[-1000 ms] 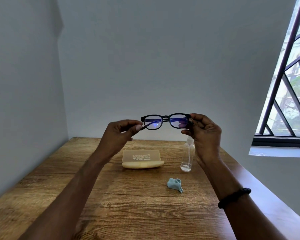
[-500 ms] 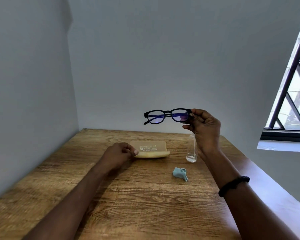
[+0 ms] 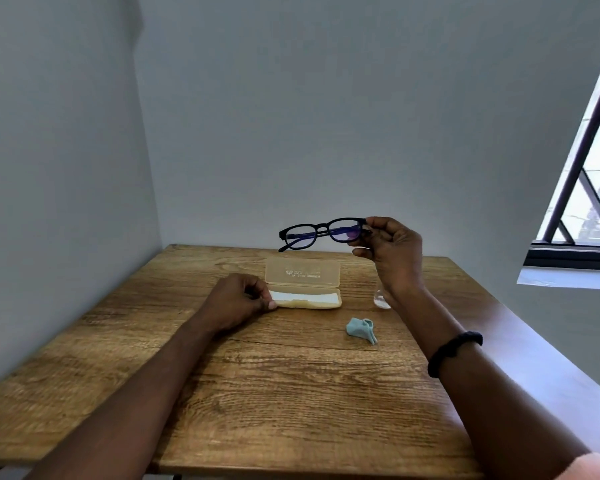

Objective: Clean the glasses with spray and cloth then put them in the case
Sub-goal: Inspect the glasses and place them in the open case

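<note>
Right grip (image 3: 394, 258) pinches glasses (image 3: 321, 233) aloft; left grip (image 3: 238, 301) apparently pinches open case (image 3: 303, 277) end.

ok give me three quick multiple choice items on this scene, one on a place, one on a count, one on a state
1. The small crumpled light-blue cloth lies
A) on the wooden table, nearer the camera than the beige plastic case
B) on the window sill
C) on the floor

2. How many hands hold the black-framed glasses?
A) none
B) one
C) two

3. The case is
A) shut flat
B) upside down
C) open, lid raised

Answers: 1 A, the cloth rests on bare wood in front of the case. 2 B, only the right hand pinches them, by one end of the frame. 3 C, the lid stands up and the pale lining shows, with the left hand gripping the case's left end.
</note>
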